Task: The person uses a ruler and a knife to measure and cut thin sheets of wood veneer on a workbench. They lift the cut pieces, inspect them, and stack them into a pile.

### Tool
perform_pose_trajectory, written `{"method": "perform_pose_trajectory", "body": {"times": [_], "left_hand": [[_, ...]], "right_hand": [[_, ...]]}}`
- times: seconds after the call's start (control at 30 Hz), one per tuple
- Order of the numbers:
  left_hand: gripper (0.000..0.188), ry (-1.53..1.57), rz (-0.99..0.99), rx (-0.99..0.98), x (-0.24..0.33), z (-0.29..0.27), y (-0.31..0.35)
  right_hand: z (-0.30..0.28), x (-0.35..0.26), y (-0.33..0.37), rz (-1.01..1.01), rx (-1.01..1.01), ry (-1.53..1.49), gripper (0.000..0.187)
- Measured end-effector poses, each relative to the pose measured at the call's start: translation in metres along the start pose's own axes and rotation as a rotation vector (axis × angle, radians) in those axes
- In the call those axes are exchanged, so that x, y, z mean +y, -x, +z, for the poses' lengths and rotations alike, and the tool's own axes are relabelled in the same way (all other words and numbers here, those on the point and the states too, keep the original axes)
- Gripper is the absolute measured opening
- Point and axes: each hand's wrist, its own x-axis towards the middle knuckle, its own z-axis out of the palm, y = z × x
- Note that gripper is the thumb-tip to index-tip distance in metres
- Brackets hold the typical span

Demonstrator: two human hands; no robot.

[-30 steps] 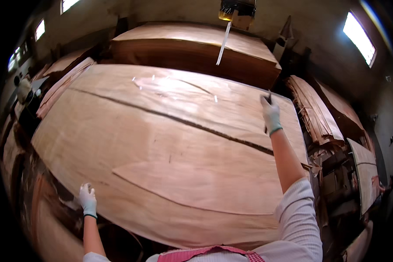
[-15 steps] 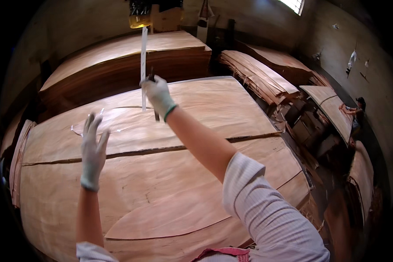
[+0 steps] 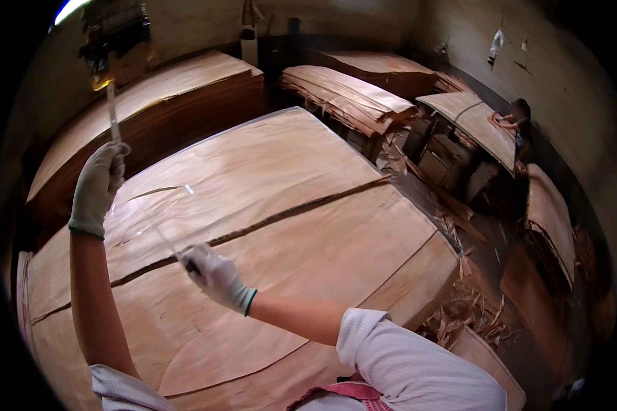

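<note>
My left hand (image 3: 99, 188), in a pale glove, is raised over the far left of a stack of wood veneer. Its fingers are closed on the lower end of a white tape strip (image 3: 112, 113) that hangs from a dark holder (image 3: 116, 34). Lower and to the right, my gloved right hand (image 3: 212, 274) grips a knife (image 3: 169, 243); the thin blade is blurred and points up-left over the sheet. Beneath both hands lies the veneer sheet (image 3: 274, 161), with a long dark gap (image 3: 295, 212) across it. Small white tape bits (image 3: 188, 189) stick near a split at the far left.
A tall veneer stack (image 3: 151, 89) stands behind the sheet. More veneer piles (image 3: 349, 96) lie at the back right. A person (image 3: 517, 123) works at another sheet on the far right. Veneer scraps (image 3: 473, 308) litter the floor beside the right edge.
My right hand has let go of the tape strip and come down toward me with the knife. My left hand has risen and taken the strip. The view has turned right.
</note>
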Motion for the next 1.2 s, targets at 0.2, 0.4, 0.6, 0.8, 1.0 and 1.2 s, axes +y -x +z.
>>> {"method": "perform_pose_trajectory", "body": {"times": [0.2, 0.4, 0.6, 0.8, 1.0, 1.2], "left_hand": [[0.029, 0.131, 0.07, 0.219, -0.007, 0.007, 0.028], [0.037, -0.131, 0.172, -0.034, -0.004, 0.095, 0.164], [0.036, 0.04, 0.044, -0.085, 0.014, 0.259, 0.313], [0.056, -0.047, 0.1, -0.094, 0.016, 0.265, 0.344], [0.068, 0.12, -0.127, -0.149, -0.021, 0.214, 0.371], [0.016, 0.207, -0.126, 0.24, -0.039, 0.144, 0.424]], "right_hand": [[-0.058, -0.005, 0.073, -0.102, -0.065, 0.097, 0.029], [-0.142, -0.025, 0.1, 0.185, 0.057, -0.13, 0.024], [-0.201, -0.119, 0.111, 0.371, -0.317, -0.954, 0.02], [-0.234, -0.149, 0.147, 0.658, -0.29, -0.923, 0.02], [-0.218, -0.161, 0.146, 0.543, -0.079, -0.536, 0.017], [-0.124, -0.18, 0.176, 0.356, -0.265, -0.411, 0.027]]}}
